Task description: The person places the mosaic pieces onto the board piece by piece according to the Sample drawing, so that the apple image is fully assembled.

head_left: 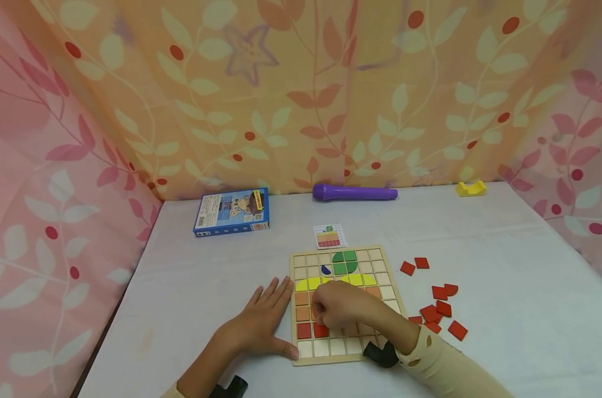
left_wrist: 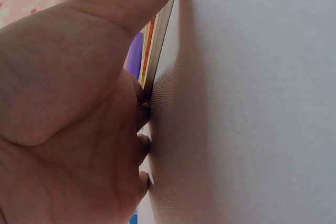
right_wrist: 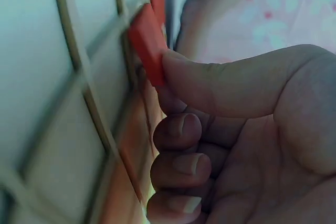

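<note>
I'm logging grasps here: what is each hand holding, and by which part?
The right hand pinches a red tile by its edge over the board. The left hand holds nothing, lying flat against the board's side.

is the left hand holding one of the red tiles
No, the left hand lies flat on the table, its fingers against the edge of the wooden board, holding nothing.

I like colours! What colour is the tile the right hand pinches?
Red. The tile shows best in the right wrist view.

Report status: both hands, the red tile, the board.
Left hand flat on table, thumb against wooden grid board. Right hand pinches red tile at the board's red row. Nothing blocking; loose red tiles lie right of board.
</note>
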`<state>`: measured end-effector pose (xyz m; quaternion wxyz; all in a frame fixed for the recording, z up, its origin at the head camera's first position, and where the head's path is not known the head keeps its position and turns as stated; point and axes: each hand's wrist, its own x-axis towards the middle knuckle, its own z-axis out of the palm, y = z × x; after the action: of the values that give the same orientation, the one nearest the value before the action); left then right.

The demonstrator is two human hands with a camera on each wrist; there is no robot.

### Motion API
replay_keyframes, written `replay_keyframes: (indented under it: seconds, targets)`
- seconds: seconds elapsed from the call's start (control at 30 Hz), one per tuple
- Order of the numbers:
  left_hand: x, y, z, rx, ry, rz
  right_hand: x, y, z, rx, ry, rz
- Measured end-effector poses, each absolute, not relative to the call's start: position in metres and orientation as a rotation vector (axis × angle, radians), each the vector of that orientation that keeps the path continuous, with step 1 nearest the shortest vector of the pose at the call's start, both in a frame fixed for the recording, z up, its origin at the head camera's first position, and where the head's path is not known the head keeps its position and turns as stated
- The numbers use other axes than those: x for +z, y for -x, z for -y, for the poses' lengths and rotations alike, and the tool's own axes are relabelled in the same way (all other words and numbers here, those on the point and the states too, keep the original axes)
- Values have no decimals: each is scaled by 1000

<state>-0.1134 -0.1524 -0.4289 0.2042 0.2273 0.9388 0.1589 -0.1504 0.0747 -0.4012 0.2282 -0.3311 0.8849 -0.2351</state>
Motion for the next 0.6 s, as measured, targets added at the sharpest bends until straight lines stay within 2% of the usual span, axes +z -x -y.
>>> replay_keyframes:
  seconds: [0.33, 0.6]
  targets:
    - [-429, 114, 154, 424, -640, -2619, -407, 143, -73, -685, 949, -2492]
    - [-429, 114, 152, 422, -633, -2619, -410, 151, -101, -856, 963, -2491]
